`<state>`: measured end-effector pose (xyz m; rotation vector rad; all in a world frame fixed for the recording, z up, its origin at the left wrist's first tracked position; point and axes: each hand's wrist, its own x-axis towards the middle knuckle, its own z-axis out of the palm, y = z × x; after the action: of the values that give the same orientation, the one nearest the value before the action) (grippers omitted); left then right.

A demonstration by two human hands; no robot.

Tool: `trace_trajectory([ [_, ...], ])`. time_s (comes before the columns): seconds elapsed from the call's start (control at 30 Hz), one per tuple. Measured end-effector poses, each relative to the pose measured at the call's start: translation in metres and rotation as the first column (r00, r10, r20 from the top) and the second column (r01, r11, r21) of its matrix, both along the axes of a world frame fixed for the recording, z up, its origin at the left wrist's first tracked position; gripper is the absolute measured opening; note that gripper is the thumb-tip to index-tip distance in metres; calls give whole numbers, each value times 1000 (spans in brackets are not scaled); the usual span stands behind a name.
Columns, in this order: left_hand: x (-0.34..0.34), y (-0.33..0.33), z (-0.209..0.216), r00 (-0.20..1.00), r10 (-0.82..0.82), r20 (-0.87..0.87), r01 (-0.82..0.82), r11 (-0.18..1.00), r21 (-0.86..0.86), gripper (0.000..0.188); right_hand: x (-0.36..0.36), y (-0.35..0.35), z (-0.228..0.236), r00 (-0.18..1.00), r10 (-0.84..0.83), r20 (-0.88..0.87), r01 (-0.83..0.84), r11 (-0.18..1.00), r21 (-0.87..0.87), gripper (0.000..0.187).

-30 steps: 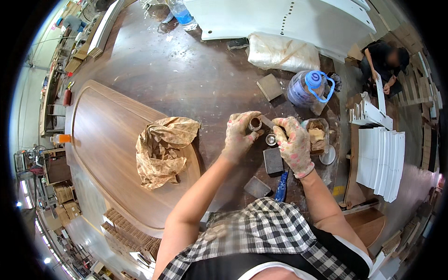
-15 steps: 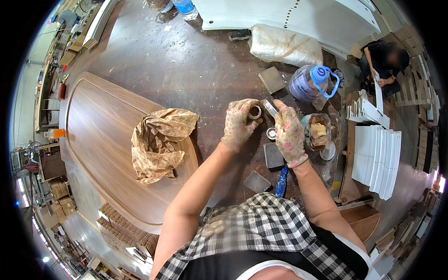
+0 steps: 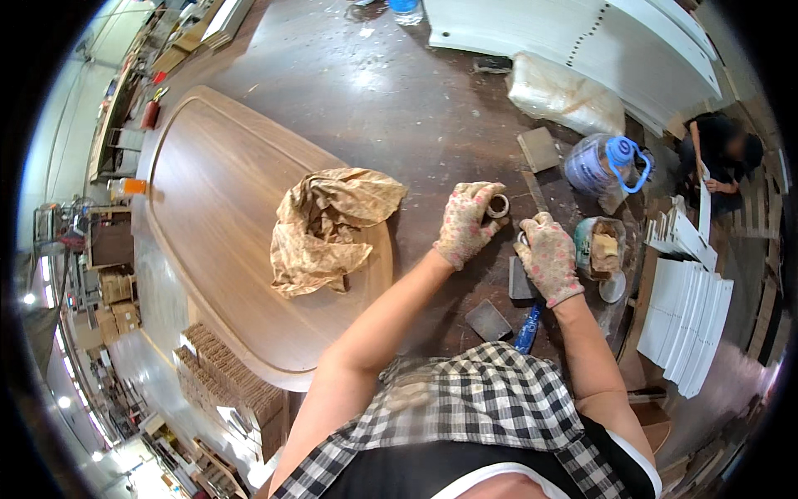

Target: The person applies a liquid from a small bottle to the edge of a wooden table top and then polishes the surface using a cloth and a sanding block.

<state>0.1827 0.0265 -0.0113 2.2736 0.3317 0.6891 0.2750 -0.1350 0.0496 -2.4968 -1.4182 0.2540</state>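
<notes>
My left hand [image 3: 467, 224], in a pink-dotted work glove, is closed around a small round jar [image 3: 498, 205] with its open mouth facing up. My right hand [image 3: 550, 259], gloved alike, has its fingertips closed at a small white round cap [image 3: 523, 239], mostly covered by the fingers. A narrow flat blade-like tool [image 3: 536, 193] lies on the dark table just beyond the right hand. Beside that hand are a dark grey block [image 3: 522, 279] and a blue tube-like thing [image 3: 527, 329].
Left, crumpled brown paper [image 3: 332, 229] lies on a curved wooden panel [image 3: 224, 191]. To the right stand a tub [image 3: 600, 248] and a large water jug [image 3: 594, 164]. Farther off are a wrapped bundle [image 3: 565, 93], white boards [image 3: 573, 33] and another person [image 3: 719, 158].
My right hand has let go of the flat tool, now on the table, and moved down onto the white cap. My left hand still holds the jar. The whole view has shifted.
</notes>
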Motion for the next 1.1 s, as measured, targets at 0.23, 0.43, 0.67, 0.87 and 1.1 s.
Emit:
trace_trajectory([
  [0.23, -3, -1, -3, 999, 20, 35, -18, 998, -59, 80, 8, 27, 22, 976, 68, -207, 28, 903, 429, 30],
  [0.43, -2, -1, -11, 999, 23, 46, -21, 999, -42, 90, 15, 48, 10, 982, 158, -104, -89, 872, 481, 32],
  [0.67, -3, 0, -14, 999, 36, 38, -34, 998, -57, 92, 16, 53, 12, 982, 172, -75, -122, 892, 436, 33],
  [0.87, -4, 0, -10, 1000, 8, 20, -6, 995, -99, 96, 16, 48, 18, 968, 106, -227, 22, 867, 498, 40],
  [1.1, -4, 0, -6, 999, 12, -31, -16, 992, -122, 93, 16, 49, -5, 837, 227, -498, 200, 720, 665, 36],
])
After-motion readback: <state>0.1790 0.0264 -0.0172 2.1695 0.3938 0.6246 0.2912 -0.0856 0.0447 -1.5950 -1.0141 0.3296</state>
